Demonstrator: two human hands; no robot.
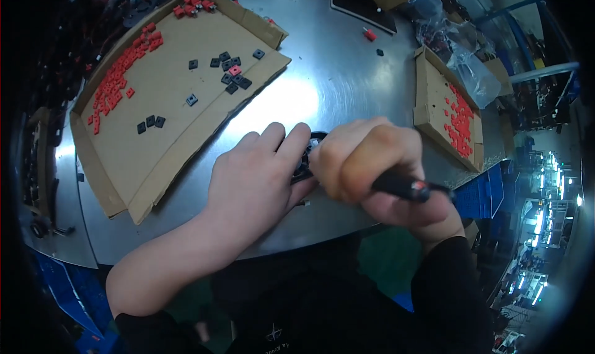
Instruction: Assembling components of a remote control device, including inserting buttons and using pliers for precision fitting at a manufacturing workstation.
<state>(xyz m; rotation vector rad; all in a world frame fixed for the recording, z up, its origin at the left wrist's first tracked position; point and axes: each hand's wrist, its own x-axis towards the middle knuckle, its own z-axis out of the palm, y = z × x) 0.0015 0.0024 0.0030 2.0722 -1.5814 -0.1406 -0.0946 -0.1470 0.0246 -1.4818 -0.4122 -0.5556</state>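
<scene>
Two bare hands are working close together over a metal table (316, 53). The left hand (254, 174) is holding a dark part (304, 167) near the table's front edge, its fingers bending over it. The right hand (378, 165) is gripping a black-handled tool (400, 186), fingers wrapping round the handle (the working end is hiding behind the hand). Red pieces (114, 84) and black pieces (240, 80) are lying in a cardboard tray (164, 87) at left; a smaller box (423, 106) is standing at right.

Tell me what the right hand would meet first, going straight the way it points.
Most likely the black rounded part at the left hand, just ahead of the right hand; depth is unclear, so they may already touch.
</scene>
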